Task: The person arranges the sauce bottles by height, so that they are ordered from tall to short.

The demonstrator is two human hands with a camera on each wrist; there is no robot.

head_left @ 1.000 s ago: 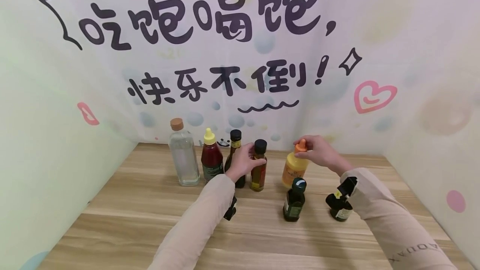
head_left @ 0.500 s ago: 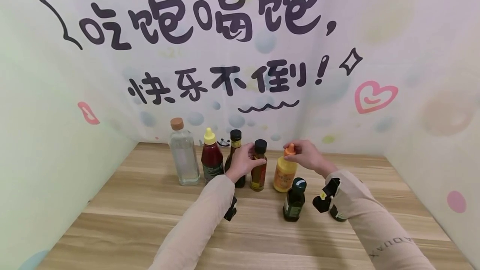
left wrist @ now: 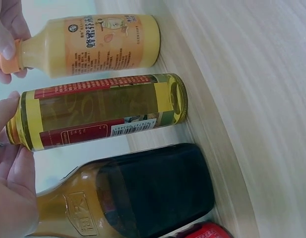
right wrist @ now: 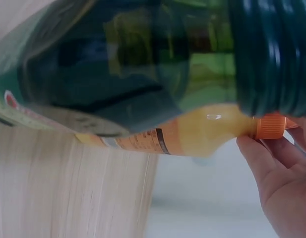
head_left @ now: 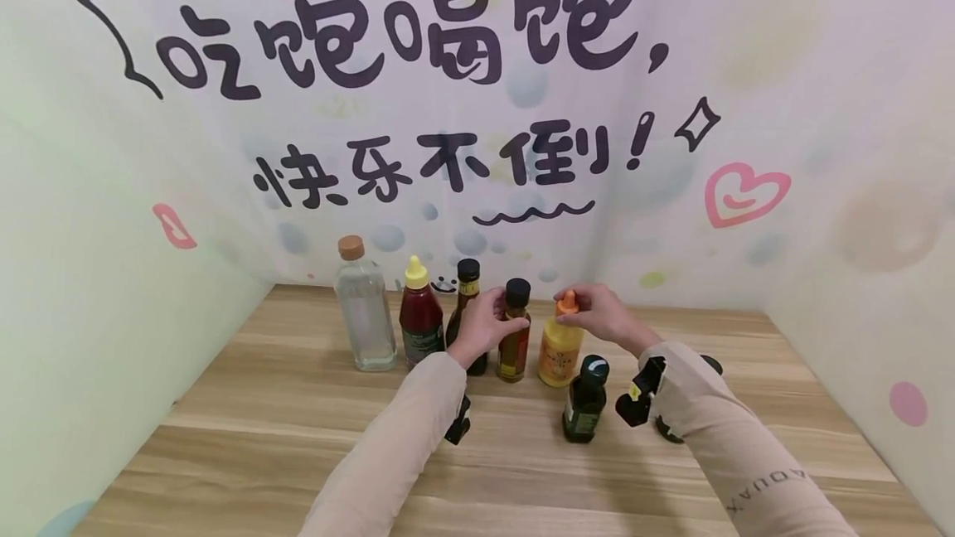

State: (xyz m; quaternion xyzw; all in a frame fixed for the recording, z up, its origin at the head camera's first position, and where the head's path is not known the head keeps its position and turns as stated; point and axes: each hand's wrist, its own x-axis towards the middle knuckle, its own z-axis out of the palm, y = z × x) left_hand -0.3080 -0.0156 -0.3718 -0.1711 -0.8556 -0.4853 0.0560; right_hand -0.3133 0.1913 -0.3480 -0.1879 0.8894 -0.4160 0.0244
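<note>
My left hand point(head_left: 483, 323) grips the neck of a small oil bottle point(head_left: 512, 352) with a black cap, standing upright in the row. Just right of it stands a yellow honey squeeze bottle point(head_left: 559, 350), whose orange cap my right hand point(head_left: 603, 315) pinches between thumb and fingers. In the left wrist view, the honey bottle point(left wrist: 103, 44) and oil bottle point(left wrist: 103, 109) stand side by side with a narrow gap. A dark green bottle point(right wrist: 118, 64) covers much of the honey bottle in the right wrist view.
Left of my hands stand a clear bottle point(head_left: 366, 313), a red sauce bottle point(head_left: 422, 309) with a yellow nozzle and a dark sauce bottle point(left wrist: 157, 188). The green bottle point(head_left: 584, 413) stands nearer me. Another dark bottle point(head_left: 667, 431) is mostly hidden behind my right sleeve.
My right hand has moved the honey bottle left, up beside the oil bottle. The left hand has stayed on the oil bottle.
</note>
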